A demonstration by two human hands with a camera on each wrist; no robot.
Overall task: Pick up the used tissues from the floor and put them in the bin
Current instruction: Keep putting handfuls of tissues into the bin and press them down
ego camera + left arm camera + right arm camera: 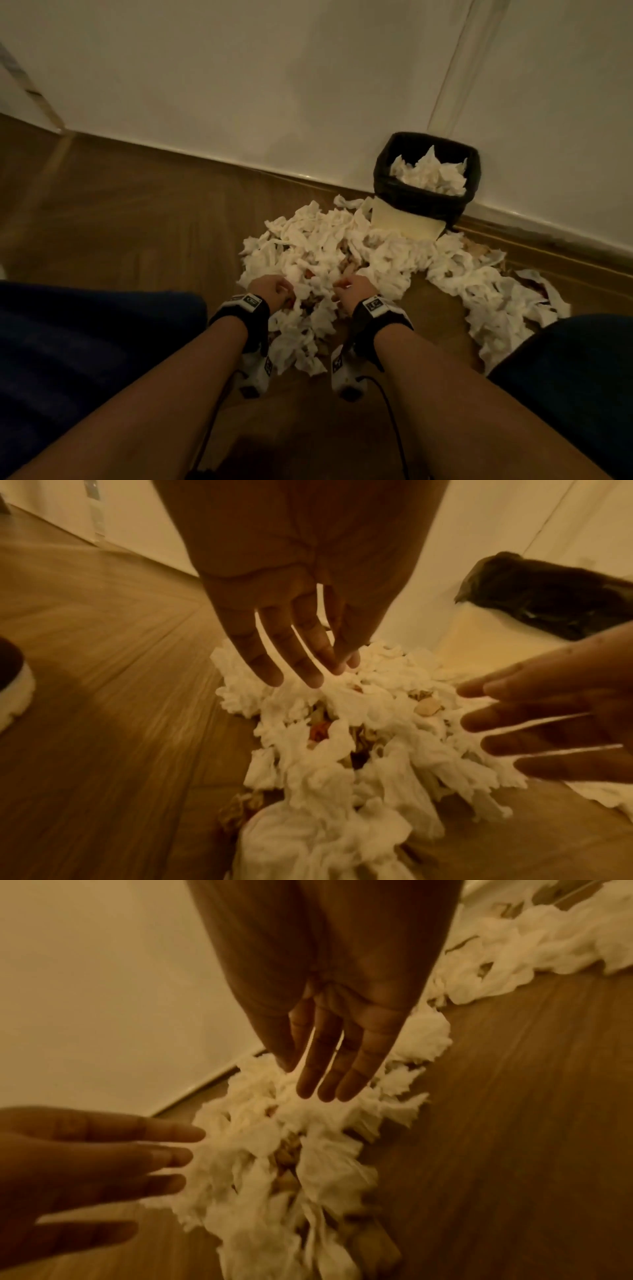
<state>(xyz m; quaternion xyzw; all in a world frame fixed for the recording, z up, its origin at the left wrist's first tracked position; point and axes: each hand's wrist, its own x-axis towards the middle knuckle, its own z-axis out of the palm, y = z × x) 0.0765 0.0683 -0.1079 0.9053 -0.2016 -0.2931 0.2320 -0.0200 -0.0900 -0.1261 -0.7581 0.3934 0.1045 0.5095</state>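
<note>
A large heap of crumpled white tissues (325,246) lies on the wooden floor in front of the bin (383,168), which has a black liner and holds more tissues. My left hand (274,287) and right hand (352,289) hover side by side over the near edge of the heap. In the left wrist view the left hand (304,653) has straight, spread fingers just above the tissues (342,750). In the right wrist view the right hand (329,1056) likewise reaches down with flat fingers over the tissues (257,1137). Neither hand holds anything.
The white wall (239,85) and skirting run behind the bin. A second trail of tissues (496,294) curves off to the right. My dark-clad knees (85,335) flank the pile, and a shoe (10,685) stands at the left. Brownish scraps show among the tissues.
</note>
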